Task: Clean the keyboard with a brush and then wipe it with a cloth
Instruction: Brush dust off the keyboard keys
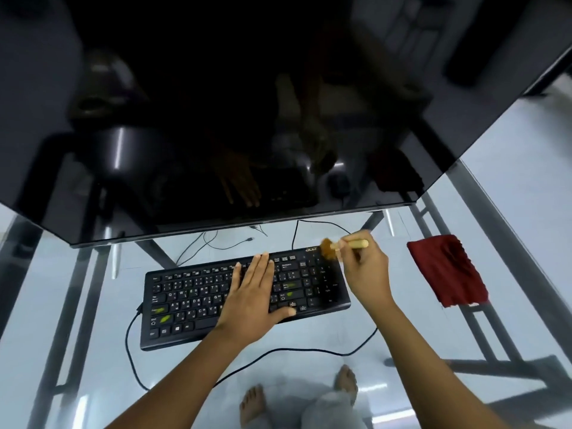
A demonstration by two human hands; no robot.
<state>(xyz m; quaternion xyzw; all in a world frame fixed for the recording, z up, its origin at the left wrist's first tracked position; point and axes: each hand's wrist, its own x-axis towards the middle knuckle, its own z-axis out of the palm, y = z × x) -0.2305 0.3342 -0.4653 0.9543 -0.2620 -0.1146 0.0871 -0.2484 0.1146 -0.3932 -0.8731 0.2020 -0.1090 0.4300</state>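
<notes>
A person's left hand [252, 294] lies flat on the middle of a black keyboard [185, 300], its fingers [263, 269] straight and close together with the thumb spread toward the near edge, while the right hand [366, 272] grips the pale wooden handle of a small brush [342, 245], fingers curled round it. The brush's brown bristles meet the keyboard's far right corner, beside the number pad. The keyboard sits at a slight angle on a glass surface [93, 305], just in front of a dark, switched-off monitor [216, 119] whose screen mirrors both hands. A folded dark red cloth [447, 269] lies on the glass to the right of the keyboard, apart from it and touched by neither hand. A black cable [278, 350] leaves the keyboard's left end and loops across the glass near the person. Through the glass, the person's bare feet [253, 404] show on the floor below.
</notes>
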